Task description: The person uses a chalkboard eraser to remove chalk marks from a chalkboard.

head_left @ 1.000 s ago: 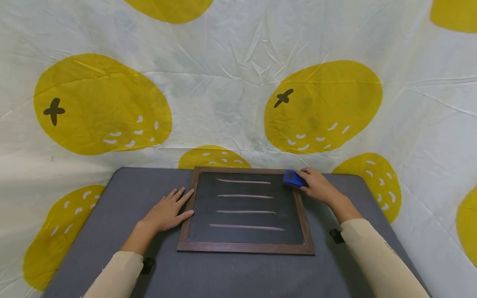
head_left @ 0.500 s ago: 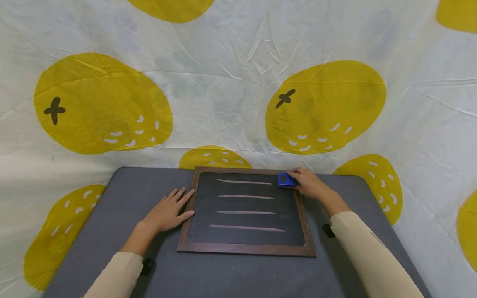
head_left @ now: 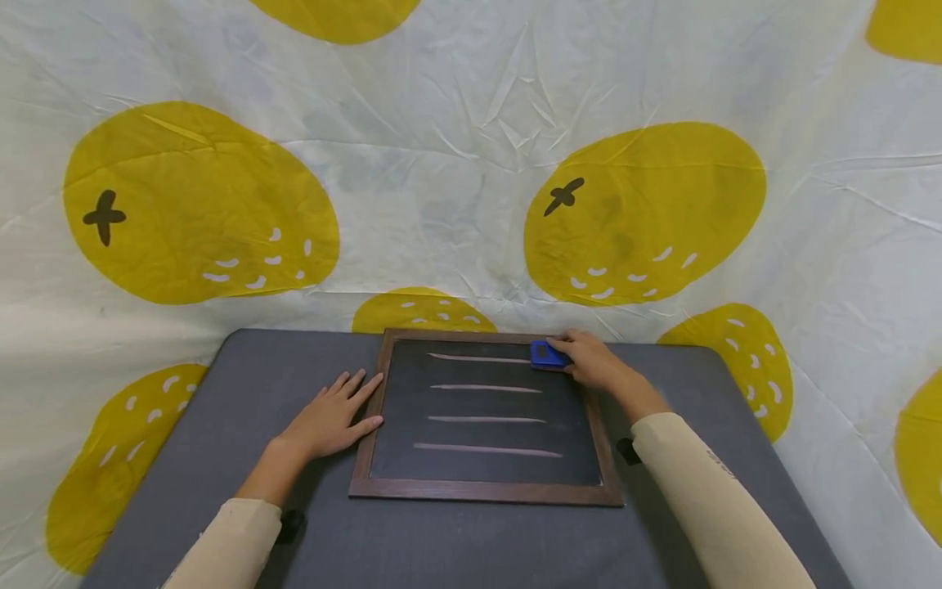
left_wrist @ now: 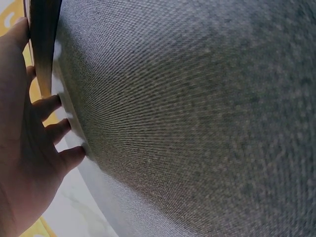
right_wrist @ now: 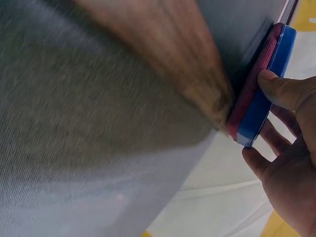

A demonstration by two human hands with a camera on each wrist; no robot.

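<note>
A chalkboard [head_left: 486,467] in a brown wooden frame lies on the grey table, bearing several pale chalk lines. My right hand [head_left: 591,360] grips a blue eraser [head_left: 545,354] at the board's upper right, over the right end of the top line. In the right wrist view the eraser [right_wrist: 265,94] shows a dark red felt underside against the board, with the thumb on one side and fingers on the other. My left hand [head_left: 329,415] lies with fingers spread, its fingertips touching the left side of the frame. The left wrist view shows that hand [left_wrist: 29,133] beside the frame edge [left_wrist: 44,49].
The grey table [head_left: 441,548] extends around the board on both sides and in front. Behind it hangs a white cloth [head_left: 427,213] printed with yellow fruit, close to the table's back edge.
My right hand has slid the eraser left from the board's right frame side to the end of the top chalk line. The left hand has stayed in place.
</note>
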